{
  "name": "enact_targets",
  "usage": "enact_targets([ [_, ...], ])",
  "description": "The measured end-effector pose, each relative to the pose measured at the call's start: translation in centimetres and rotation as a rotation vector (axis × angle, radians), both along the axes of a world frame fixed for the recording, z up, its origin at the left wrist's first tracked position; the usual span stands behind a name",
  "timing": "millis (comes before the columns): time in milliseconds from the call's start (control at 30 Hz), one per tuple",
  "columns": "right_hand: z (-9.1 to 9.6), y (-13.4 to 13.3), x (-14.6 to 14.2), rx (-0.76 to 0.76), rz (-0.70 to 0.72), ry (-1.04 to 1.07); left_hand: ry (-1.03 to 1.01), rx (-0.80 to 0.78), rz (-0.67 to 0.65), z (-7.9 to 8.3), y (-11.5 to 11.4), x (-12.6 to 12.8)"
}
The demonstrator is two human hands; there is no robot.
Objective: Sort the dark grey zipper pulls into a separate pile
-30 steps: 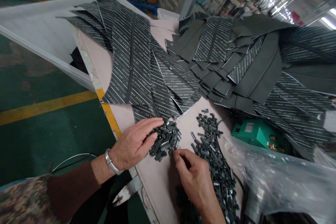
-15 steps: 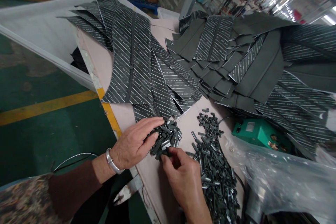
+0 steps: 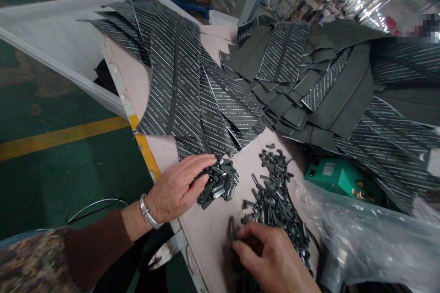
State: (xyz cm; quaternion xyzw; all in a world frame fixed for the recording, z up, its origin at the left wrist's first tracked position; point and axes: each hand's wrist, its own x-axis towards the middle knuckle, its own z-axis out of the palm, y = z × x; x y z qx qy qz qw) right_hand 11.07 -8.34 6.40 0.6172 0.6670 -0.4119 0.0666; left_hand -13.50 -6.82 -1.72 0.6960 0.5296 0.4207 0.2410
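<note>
My left hand [image 3: 177, 187], with a metal bracelet at the wrist, lies beside a small heap of dark zipper sliders with pull tabs [image 3: 220, 181]. Its extended fingers and thumb stand apart and touch the heap's left side. Closer to me, my right hand [image 3: 264, 249] has thumb and index finger brought together in a pinch. A dark blurred streak shows near those fingertips, and I cannot make out what they hold. Behind the right hand spreads a larger pile of zipper sliders [image 3: 280, 206], partly covered by it.
Dark striped fabric pieces with zippers [image 3: 175, 82] lie on the table at the back left. More grey pieces [image 3: 340, 96] are stacked at the back right. A green device [image 3: 330, 171] and clear plastic bag [image 3: 360, 238] sit on the right. A white bin [image 3: 62, 46] stands left.
My right hand has moved away from the small heap, to the right and towards me, beside the larger pile. The left hand stays at the small heap.
</note>
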Motion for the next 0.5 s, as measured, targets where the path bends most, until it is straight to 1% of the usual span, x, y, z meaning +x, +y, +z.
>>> enact_targets([
  [33, 0.4, 0.1, 0.6, -0.053, 0.032, -0.029, 0.004, 0.005, 0.0, -0.1, 0.0, 0.0],
  [67, 0.6, 0.2, 1.0, -0.064, 0.033, -0.046, 0.008, 0.007, 0.0, -0.1, 0.0, 0.0],
  [100, 0.6, 0.3, 1.0, -0.031, 0.003, -0.049, 0.012, 0.009, -0.001, -0.2, 0.1, 0.0],
  [133, 0.3, 0.5, 0.8, 0.032, -0.045, -0.039, 0.016, 0.01, -0.002, -0.2, 0.1, 0.0],
  [200, -0.6, 0.8, -0.4, 0.189, -0.112, -0.02, 0.027, 0.008, -0.006, -0.3, 0.1, 0.0],
  [233, -1.1, 0.9, -1.2, 0.258, -0.104, -0.024, 0.032, 0.01, -0.007, -0.4, 0.0, 0.0],
  [300, -2.2, 1.2, -2.8, 0.372, -0.034, -0.063, 0.036, 0.011, -0.013, -0.4, 0.0, -0.1],
  [367, -2.9, 1.4, -4.0, 0.433, 0.017, -0.107, 0.034, 0.013, -0.014, -0.3, 0.0, -0.1],
  [500, -3.6, 1.2, -4.8, 0.446, 0.003, -0.116, 0.035, 0.029, -0.012, -0.3, -0.2, -0.2],
])
